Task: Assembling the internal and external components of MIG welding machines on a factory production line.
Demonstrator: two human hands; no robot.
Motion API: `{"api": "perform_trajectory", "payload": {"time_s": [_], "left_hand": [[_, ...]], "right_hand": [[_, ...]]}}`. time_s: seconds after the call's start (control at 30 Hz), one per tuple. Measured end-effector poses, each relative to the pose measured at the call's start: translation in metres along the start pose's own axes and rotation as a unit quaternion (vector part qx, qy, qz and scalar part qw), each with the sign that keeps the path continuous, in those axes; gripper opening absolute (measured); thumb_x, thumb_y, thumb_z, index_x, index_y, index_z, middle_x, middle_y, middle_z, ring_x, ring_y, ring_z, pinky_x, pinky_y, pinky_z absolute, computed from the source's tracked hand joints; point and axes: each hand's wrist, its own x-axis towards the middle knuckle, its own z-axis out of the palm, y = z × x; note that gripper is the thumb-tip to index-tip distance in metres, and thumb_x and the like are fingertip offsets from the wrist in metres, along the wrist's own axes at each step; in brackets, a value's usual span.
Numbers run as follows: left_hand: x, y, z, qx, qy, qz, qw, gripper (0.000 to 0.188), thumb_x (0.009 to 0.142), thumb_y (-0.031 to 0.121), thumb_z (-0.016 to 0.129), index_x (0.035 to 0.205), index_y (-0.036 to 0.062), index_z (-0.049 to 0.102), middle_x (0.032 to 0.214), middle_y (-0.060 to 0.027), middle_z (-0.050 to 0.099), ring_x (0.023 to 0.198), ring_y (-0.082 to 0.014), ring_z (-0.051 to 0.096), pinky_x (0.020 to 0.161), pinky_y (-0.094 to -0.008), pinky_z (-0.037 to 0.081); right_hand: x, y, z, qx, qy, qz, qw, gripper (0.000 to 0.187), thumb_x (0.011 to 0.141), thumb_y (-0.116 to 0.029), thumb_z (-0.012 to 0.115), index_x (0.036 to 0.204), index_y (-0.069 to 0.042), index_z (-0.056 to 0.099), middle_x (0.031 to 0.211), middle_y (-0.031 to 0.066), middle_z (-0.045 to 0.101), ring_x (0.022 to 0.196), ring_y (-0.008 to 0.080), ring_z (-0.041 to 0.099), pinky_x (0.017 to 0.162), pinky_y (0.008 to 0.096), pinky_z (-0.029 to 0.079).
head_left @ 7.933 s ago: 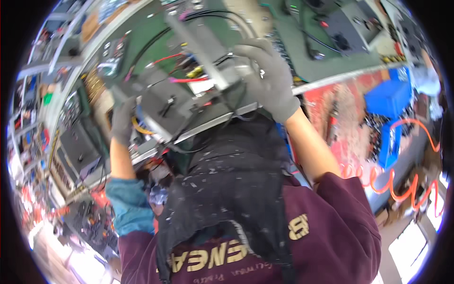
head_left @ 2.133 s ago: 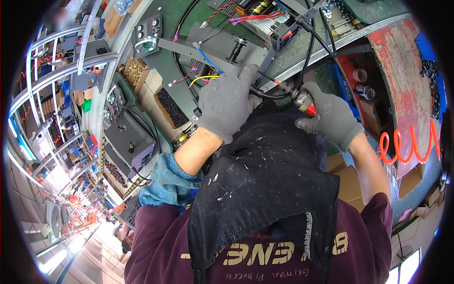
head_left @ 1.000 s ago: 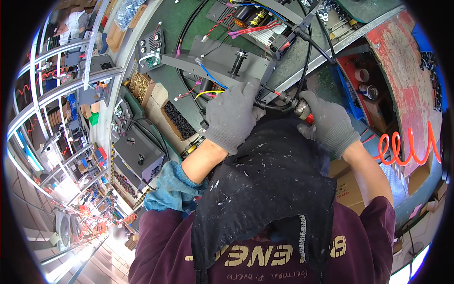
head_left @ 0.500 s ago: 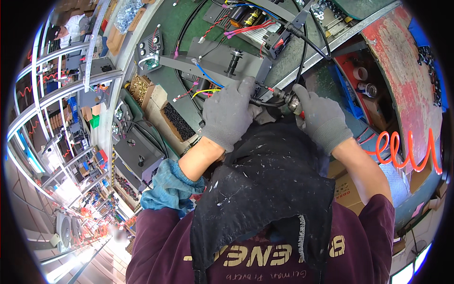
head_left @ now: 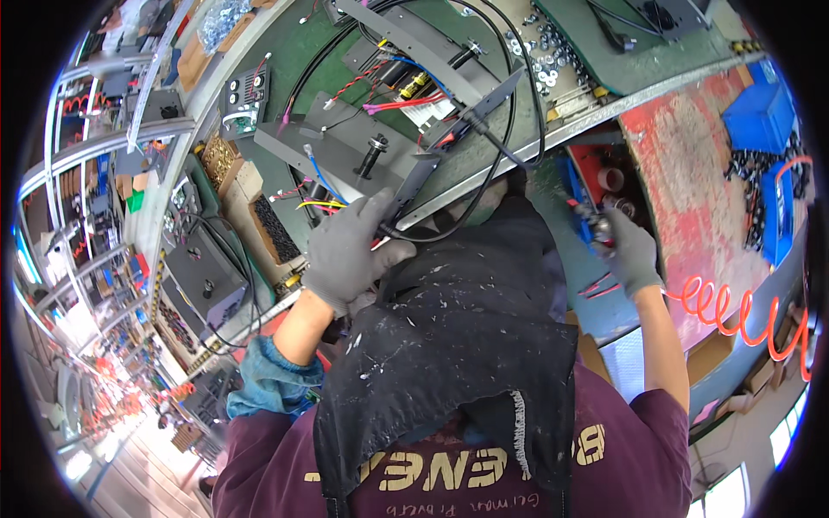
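My left hand (head_left: 350,255), in a grey glove, rests at the near edge of a grey metal chassis (head_left: 311,164). Its thumb and fingers are apart, and a black cable (head_left: 445,231) passes by the thumb. Inside the chassis stand a black threaded post (head_left: 371,158), a coil with yellow bands (head_left: 414,85) and red, blue and yellow wires. Off to the right, away from the chassis, my right hand (head_left: 633,252), also gloved, is closed round a dark air screwdriver (head_left: 596,220). The glove hides part of that tool.
An orange coiled air hose (head_left: 734,319) runs from near my right wrist to the right. Blue bins (head_left: 760,116) stand by a worn red board (head_left: 682,155). Loose nuts and washers (head_left: 544,65) lie on the bench; a box of black screws (head_left: 275,231) stands left.
My right hand has moved right with the air screwdriver, away from the chassis edge. My left hand has loosened and lies farther left in view. The whole scene has shifted left.
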Motion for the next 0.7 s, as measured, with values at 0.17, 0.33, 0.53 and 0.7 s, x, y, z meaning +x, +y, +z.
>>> {"api": "perform_trajectory", "payload": {"time_s": [0.17,0.33,0.53,0.7], "left_hand": [[0.01,0.009,0.006,-0.092,0.056,-0.068,0.992,0.046,0.084,0.044,0.065,0.113,0.0088,0.06,0.086,-0.0128,0.064,0.081,-0.0356,0.063,0.068,-0.0431,0.049],[0.011,0.025,0.01,-0.266,0.172,-0.167,0.933,0.03,0.091,0.029,0.06,0.109,0.0049,0.063,0.076,-0.0105,0.064,0.072,-0.027,0.064,0.062,-0.0363,0.048],[-0.002,0.032,0.001,-0.859,0.263,-0.181,0.399,0.035,0.09,0.005,0.046,0.123,-0.0067,0.051,0.097,-0.0139,0.063,0.082,-0.0216,0.062,0.079,-0.0281,0.05],[-0.013,0.035,0.015,-0.809,0.324,-0.17,0.461,0.034,0.09,-0.004,0.048,0.123,-0.0108,0.048,0.112,-0.0182,0.059,0.102,-0.0215,0.06,0.092,-0.0267,0.048]], "right_hand": [[0.044,0.12,-0.012,0.043,0.062,0.159,0.984,0.048,0.079,-0.029,0.071,0.121,-0.016,0.05,0.105,0.0168,0.065,0.095,0.0386,0.063,0.077,0.046,0.05],[0.089,0.186,-0.021,0.029,0.085,0.161,0.983,0.047,0.082,-0.028,0.069,0.122,-0.013,0.05,0.103,0.0177,0.066,0.096,0.0374,0.064,0.077,0.0443,0.049],[0.111,0.204,-0.023,0.017,0.061,0.164,0.984,0.049,0.083,-0.027,0.068,0.123,-0.008,0.048,0.109,0.0173,0.065,0.1,0.0356,0.062,0.082,0.0434,0.048],[0.117,0.212,-0.024,-0.021,0.035,0.179,0.983,0.05,0.083,-0.03,0.068,0.123,-0.009,0.047,0.111,0.0195,0.064,0.102,0.036,0.062,0.083,0.0444,0.048]]}}
